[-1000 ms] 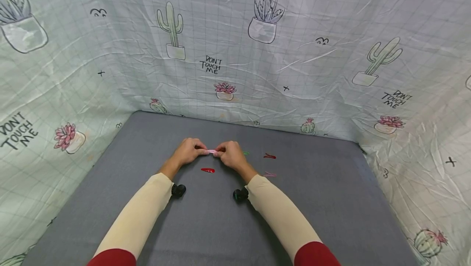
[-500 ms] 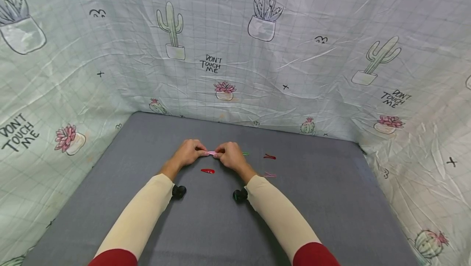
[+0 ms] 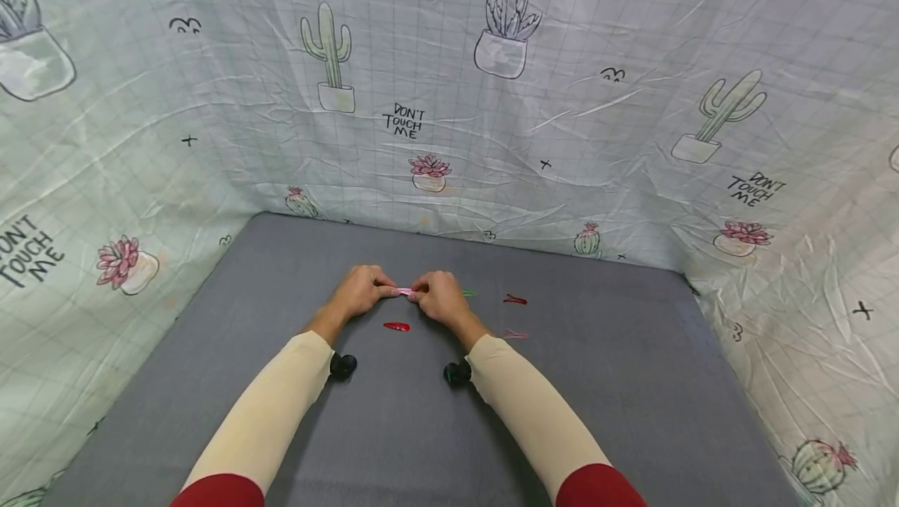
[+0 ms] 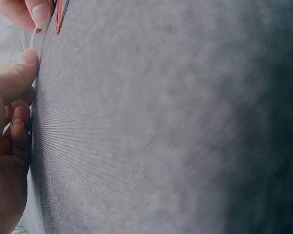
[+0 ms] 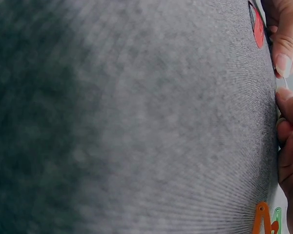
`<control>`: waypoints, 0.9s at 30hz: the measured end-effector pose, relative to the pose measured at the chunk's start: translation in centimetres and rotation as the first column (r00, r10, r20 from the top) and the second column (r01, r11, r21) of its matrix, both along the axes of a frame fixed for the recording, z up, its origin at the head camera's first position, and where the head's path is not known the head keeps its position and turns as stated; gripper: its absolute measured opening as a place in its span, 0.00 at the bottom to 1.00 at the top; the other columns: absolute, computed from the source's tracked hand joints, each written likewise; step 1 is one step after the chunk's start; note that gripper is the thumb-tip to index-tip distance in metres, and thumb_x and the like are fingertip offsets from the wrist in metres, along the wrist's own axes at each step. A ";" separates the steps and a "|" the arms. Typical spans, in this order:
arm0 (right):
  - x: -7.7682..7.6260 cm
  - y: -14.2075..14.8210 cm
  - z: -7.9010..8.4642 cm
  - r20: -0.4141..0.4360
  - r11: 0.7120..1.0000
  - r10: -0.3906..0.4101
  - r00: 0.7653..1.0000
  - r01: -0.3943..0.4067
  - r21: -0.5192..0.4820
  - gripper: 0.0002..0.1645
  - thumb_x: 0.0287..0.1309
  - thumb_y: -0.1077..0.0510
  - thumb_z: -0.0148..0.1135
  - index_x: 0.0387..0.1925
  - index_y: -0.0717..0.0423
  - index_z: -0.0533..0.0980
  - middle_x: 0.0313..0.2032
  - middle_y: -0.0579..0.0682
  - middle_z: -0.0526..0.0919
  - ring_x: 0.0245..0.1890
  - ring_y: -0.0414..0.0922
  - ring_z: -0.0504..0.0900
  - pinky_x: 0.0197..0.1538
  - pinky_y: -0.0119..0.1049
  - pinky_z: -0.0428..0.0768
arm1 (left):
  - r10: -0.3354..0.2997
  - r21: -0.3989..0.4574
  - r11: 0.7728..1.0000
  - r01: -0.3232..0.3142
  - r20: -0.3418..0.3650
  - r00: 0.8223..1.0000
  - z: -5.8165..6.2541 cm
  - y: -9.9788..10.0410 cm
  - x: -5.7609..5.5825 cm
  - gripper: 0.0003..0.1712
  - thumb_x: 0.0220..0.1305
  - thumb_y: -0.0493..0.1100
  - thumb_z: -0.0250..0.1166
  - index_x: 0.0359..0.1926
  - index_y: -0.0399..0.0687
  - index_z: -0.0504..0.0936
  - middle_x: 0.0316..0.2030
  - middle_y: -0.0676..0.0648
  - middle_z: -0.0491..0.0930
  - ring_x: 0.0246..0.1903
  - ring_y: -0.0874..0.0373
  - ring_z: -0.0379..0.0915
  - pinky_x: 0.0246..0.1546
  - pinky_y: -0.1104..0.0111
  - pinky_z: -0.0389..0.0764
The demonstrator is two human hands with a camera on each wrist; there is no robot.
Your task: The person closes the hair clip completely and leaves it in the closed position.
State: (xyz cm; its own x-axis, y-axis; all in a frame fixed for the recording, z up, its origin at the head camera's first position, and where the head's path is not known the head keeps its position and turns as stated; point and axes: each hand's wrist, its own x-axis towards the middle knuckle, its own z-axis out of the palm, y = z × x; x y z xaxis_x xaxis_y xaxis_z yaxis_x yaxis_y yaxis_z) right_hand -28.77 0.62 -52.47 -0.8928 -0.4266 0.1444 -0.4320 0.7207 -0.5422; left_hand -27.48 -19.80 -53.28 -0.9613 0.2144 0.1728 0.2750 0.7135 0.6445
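Observation:
A pink snap hair clip is stretched between my two hands, above the far middle of the grey table. My left hand pinches its left end between thumb and fingers, and my right hand pinches the right end. In the left wrist view the thin clip looks pale, with two strips apart between the thumbs. Fingertips cover both of its ends. A red hair clip lies on the table just nearer than the hands. Beside my right hand lies a green hair clip, partly hidden by it.
Farther right on the grey table lie a dark red hair clip and a pink clip, both with splayed prongs. An orange clip shows low in the right wrist view. A cactus-printed curtain walls the table's back and sides.

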 end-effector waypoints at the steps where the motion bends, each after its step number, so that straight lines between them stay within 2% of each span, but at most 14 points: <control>1: 0.0 0.0 0.0 0.000 1.000 0.000 1.000 0.000 0.001 0.07 0.64 0.56 0.73 0.38 0.54 0.90 0.32 0.48 0.91 0.31 0.40 0.83 0.37 0.32 0.80 | -0.001 -0.003 1.000 0.001 -0.004 1.000 0.0 0.0 0.0 0.09 0.63 0.46 0.76 0.38 0.46 0.95 0.31 0.47 0.86 0.31 0.58 0.77 0.35 0.66 0.75; 6: 0.1 0.1 0.1 -0.007 1.000 0.002 1.000 -0.002 0.018 0.07 0.64 0.55 0.72 0.38 0.54 0.91 0.33 0.48 0.91 0.32 0.41 0.83 0.37 0.32 0.79 | -0.006 -0.010 1.000 0.006 -0.012 1.000 0.2 0.2 0.1 0.08 0.62 0.45 0.76 0.38 0.45 0.95 0.31 0.47 0.86 0.31 0.58 0.77 0.35 0.66 0.75; 13: 0.3 0.1 0.3 0.018 1.000 -0.007 1.000 0.006 0.005 0.07 0.66 0.55 0.72 0.39 0.53 0.91 0.34 0.48 0.91 0.33 0.41 0.84 0.38 0.33 0.81 | 0.001 -0.003 1.000 -0.001 0.021 1.000 0.4 0.2 0.3 0.09 0.64 0.44 0.75 0.40 0.45 0.94 0.32 0.46 0.86 0.30 0.58 0.76 0.34 0.66 0.74; 20: 0.2 0.1 0.1 -0.003 1.000 0.006 1.000 -0.006 -0.002 0.08 0.66 0.54 0.71 0.40 0.53 0.91 0.35 0.48 0.92 0.34 0.42 0.85 0.40 0.34 0.82 | 0.007 -0.017 1.000 -0.008 -0.018 1.000 0.3 0.3 0.3 0.09 0.64 0.45 0.75 0.39 0.45 0.94 0.36 0.45 0.89 0.37 0.51 0.82 0.42 0.59 0.81; 27: 0.2 0.2 0.0 -0.012 1.000 0.001 1.000 -0.001 0.000 0.09 0.68 0.54 0.70 0.42 0.53 0.90 0.37 0.48 0.91 0.35 0.42 0.85 0.41 0.34 0.82 | 0.033 -0.019 0.999 -0.034 -0.014 0.999 0.2 0.5 0.1 0.08 0.65 0.45 0.75 0.38 0.46 0.94 0.36 0.45 0.88 0.37 0.51 0.82 0.41 0.59 0.80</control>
State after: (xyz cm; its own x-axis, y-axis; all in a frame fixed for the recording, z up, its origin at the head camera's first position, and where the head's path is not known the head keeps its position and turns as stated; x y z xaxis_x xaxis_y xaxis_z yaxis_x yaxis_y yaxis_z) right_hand -28.62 0.79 -52.50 -0.8906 -0.4276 0.1552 -0.4394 0.7203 -0.5368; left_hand -27.34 -19.35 -53.12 -0.9656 0.1856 0.1820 0.2594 0.7348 0.6267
